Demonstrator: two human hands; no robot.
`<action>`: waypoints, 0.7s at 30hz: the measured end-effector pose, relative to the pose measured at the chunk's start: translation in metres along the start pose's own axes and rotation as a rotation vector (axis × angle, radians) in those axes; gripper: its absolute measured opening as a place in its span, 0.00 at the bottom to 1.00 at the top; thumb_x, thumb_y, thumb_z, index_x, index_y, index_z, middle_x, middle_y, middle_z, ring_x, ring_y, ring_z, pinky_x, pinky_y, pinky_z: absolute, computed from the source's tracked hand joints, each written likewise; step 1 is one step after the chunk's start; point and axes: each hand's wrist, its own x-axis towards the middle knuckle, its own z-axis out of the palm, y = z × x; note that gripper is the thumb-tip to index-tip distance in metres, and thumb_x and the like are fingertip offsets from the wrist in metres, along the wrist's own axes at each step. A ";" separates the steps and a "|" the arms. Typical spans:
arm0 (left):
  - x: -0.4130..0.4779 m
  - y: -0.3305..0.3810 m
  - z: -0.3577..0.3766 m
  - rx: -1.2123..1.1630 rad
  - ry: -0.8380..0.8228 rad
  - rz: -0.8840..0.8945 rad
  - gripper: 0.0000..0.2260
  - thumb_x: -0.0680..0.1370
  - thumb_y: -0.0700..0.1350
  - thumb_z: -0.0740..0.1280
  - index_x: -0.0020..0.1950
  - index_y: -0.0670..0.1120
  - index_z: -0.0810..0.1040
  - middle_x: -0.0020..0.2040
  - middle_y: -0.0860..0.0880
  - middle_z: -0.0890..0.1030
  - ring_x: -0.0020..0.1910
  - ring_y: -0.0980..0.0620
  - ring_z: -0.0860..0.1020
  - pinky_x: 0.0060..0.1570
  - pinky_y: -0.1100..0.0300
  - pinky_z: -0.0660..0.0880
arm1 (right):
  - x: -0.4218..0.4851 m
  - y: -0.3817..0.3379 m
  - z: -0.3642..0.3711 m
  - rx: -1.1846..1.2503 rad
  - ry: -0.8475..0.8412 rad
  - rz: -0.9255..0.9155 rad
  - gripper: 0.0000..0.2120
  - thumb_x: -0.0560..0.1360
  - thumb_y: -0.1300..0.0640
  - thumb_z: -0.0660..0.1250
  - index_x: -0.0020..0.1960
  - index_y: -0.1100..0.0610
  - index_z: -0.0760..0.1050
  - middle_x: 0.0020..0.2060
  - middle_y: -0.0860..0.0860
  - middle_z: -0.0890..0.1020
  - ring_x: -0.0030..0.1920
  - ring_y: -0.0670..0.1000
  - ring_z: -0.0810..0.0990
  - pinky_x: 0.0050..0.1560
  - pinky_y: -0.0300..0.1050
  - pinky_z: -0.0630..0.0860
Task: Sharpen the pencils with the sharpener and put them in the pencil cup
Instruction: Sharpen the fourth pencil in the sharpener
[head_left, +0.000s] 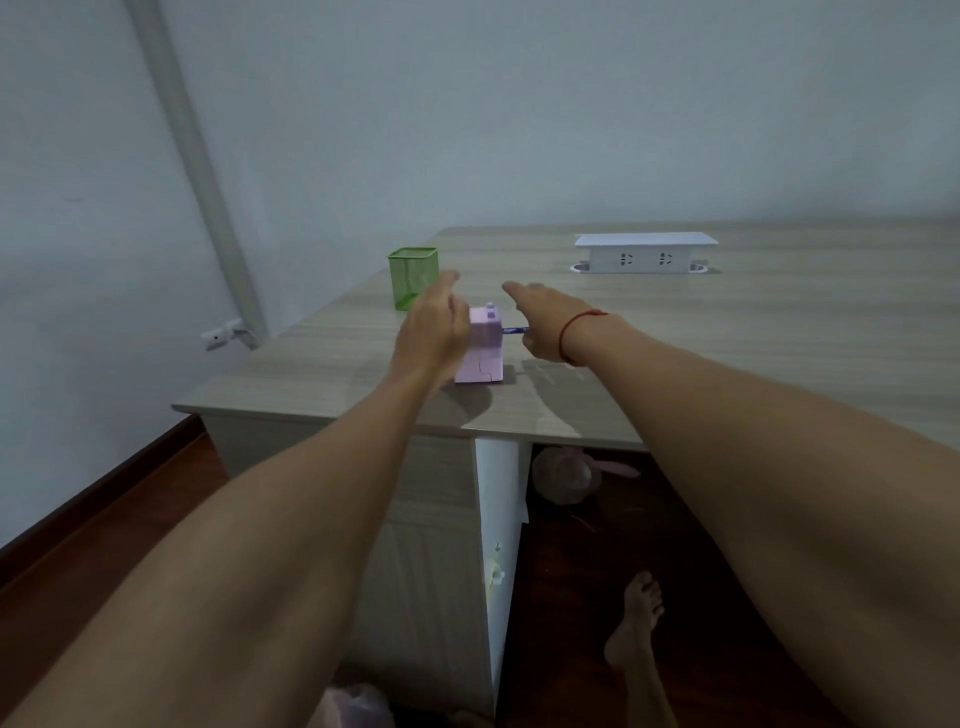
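Note:
A pink crank sharpener (482, 347) stands on the desk near its front left corner. A blue pencil (515, 330) sticks out of its right side. My right hand (548, 325) pinches the pencil's free end with its lower fingers, and its index finger points forward past the sharpener's top. My left hand (428, 332) is curled against the sharpener's left side and hides that face and any crank; one digit sticks up. A green mesh pencil cup (413, 278) stands behind and to the left, and I see nothing in it.
The wooden desk (675, 353) carries a white socket box (645, 253) at the back right. The desk's front edge runs just below my hands. A wall stands to the left and behind. Under the desk are a cabinet, a pink object and a bare foot.

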 end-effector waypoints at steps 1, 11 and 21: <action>-0.002 -0.005 -0.005 0.005 0.041 -0.051 0.18 0.81 0.43 0.52 0.71 0.44 0.66 0.64 0.41 0.76 0.59 0.44 0.75 0.55 0.53 0.71 | 0.001 -0.005 -0.004 0.018 -0.013 -0.023 0.31 0.75 0.66 0.62 0.75 0.56 0.56 0.69 0.58 0.66 0.66 0.61 0.72 0.63 0.55 0.72; -0.021 -0.039 -0.025 0.277 -0.436 -0.091 0.11 0.79 0.40 0.58 0.53 0.42 0.80 0.53 0.40 0.82 0.51 0.42 0.79 0.54 0.50 0.77 | 0.008 -0.046 -0.001 -0.058 -0.097 -0.164 0.33 0.73 0.52 0.69 0.73 0.57 0.60 0.71 0.55 0.66 0.69 0.57 0.69 0.67 0.49 0.68; -0.011 -0.044 -0.021 0.476 -0.472 0.080 0.12 0.80 0.41 0.55 0.53 0.41 0.78 0.51 0.39 0.81 0.48 0.39 0.78 0.43 0.53 0.69 | 0.014 -0.053 0.027 -0.017 0.076 -0.080 0.26 0.78 0.47 0.62 0.72 0.55 0.64 0.69 0.56 0.68 0.65 0.60 0.72 0.62 0.58 0.73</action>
